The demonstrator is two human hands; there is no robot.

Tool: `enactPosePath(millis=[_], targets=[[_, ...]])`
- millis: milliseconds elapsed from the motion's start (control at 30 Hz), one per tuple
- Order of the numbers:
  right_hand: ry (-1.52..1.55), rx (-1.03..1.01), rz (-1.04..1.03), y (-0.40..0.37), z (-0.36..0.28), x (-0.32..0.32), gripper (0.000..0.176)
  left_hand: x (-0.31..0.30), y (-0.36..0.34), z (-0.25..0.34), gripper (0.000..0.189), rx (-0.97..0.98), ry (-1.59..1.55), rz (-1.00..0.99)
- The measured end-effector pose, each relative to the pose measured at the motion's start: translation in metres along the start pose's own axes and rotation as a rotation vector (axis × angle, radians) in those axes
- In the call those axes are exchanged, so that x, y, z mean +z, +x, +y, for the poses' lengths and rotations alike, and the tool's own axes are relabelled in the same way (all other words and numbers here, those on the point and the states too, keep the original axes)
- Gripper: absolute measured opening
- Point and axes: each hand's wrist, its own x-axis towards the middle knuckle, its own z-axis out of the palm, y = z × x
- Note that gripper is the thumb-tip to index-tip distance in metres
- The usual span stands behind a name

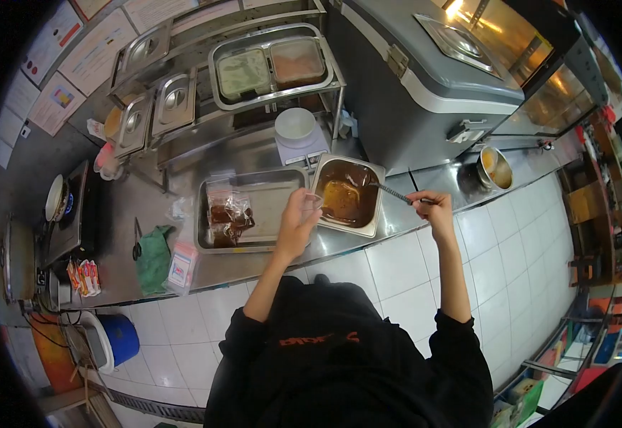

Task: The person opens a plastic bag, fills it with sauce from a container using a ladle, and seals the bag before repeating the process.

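Note:
My right hand grips the handle of a ladle, whose other end reaches into a deep metal pan of dark brown sauce. At the pan's left edge, my left hand has its fingers curled round a small clear plastic bag. Left of that hand lies a metal tray with filled clear bags of brown sauce in its left part. Behind the pan, a white bowl rests on a scale.
A metal pot stands at the right, beside a big grey insulated box. Toward the left are a green cloth, black scissors and a pack of bags. A rack with lidded containers rises behind.

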Motion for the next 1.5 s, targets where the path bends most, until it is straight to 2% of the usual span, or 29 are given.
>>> enactPosePath(millis=[33,167,233,333,600,933,1067,1267,1500], targets=[[0.005,-0.056,0.009,-0.001,-0.01,-0.002,0.021,0.003,0.002,0.004,0.045,0.124,0.054,0.007],[-0.022,-0.194,0.061,-0.011,-0.063,-0.001,0.021,0.014,0.007,0.024,0.051,0.112,0.021,-0.018],[-0.047,-0.285,0.072,-0.011,-0.075,-0.004,0.021,0.02,0.013,0.028,0.054,0.232,0.006,-0.036],[-0.047,-0.358,0.063,-0.019,-0.101,0.002,0.02,0.026,0.022,0.028,0.054,0.307,0.01,-0.015],[-0.021,-0.472,0.031,-0.025,-0.113,0.013,0.022,0.037,0.037,0.048,0.054,0.313,0.005,0.014],[-0.181,-0.696,0.15,-0.028,-0.112,0.025,0.02,0.034,0.04,0.072,0.05,0.275,-0.11,0.013],[-0.216,-0.791,0.195,-0.029,-0.112,0.029,0.02,0.036,0.043,0.061,0.048,0.318,-0.1,0.023],[-0.317,-0.941,0.236,-0.028,-0.111,0.03,0.022,0.04,0.043,0.067,0.046,0.295,-0.252,0.013],[-0.364,-0.97,0.269,-0.032,-0.11,0.033,0.03,0.042,0.043,0.063,0.048,0.281,-0.263,0.003]])
